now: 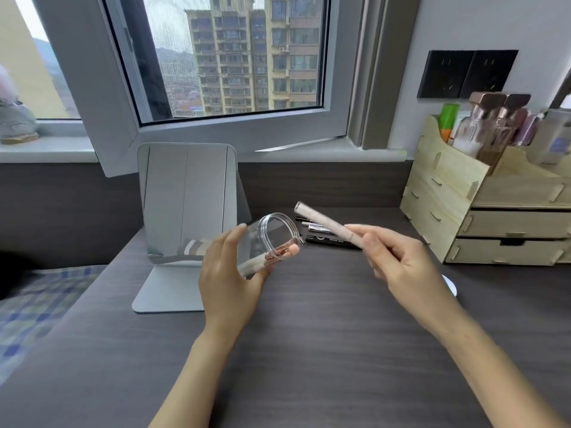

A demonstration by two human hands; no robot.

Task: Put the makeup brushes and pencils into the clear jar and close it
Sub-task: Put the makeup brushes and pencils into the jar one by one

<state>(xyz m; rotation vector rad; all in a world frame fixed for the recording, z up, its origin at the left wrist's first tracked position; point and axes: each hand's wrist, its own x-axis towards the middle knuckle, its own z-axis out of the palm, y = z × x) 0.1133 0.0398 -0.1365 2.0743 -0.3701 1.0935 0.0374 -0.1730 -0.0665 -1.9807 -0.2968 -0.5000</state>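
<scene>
Clear jar, tilted on its side near the middle of the frame with its open mouth turned to the right, sits in the grip of the left hand, whose fingers wrap its body. Inside lies at least one brush with a pale handle; the exact count is unclear. The right hand pinches one pale pencil by its lower end, its tip pointing up-left just beyond the jar's mouth. Behind it, about three dark pencils lie on the worktop. One standing mirror rises at left-centre, and one wooden drawer organizer holding bottles fills the right edge.
</scene>
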